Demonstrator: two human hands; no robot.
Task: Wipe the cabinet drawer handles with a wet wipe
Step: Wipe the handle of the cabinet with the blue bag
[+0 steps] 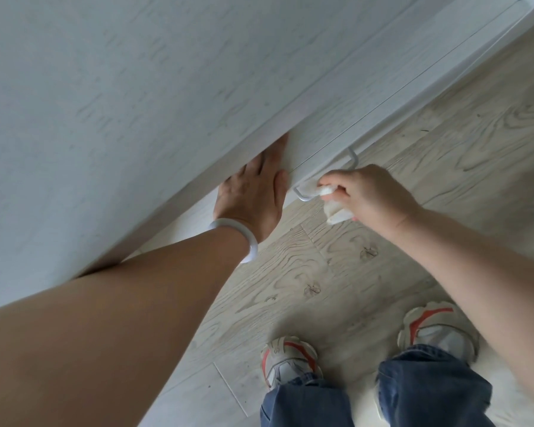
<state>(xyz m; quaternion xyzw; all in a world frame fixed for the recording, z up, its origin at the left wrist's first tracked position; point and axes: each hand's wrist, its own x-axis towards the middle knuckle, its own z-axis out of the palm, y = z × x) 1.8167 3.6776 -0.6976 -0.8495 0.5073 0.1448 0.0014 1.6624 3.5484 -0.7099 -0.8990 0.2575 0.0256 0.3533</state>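
A white wood-grain cabinet [111, 97] fills the upper left, seen from above. On a drawer front [330, 131] a slim white U-shaped handle [302, 197] sticks out. My right hand [370, 195] pinches a crumpled white wet wipe [336, 211] against the middle of that handle, hiding part of the bar; the handle's far end [353, 157] shows beyond my fingers. My left hand [256, 192] lies flat with fingers spread against the drawer front just left of the handle, fingertips tucked under the cabinet top's edge. A pale bangle [244, 238] circles that wrist.
Light wood-look flooring [444, 124] runs along the cabinet's base to the upper right. My two feet in white and red sneakers [290, 359] and jeans stand on the floor below my hands, close to the cabinet.
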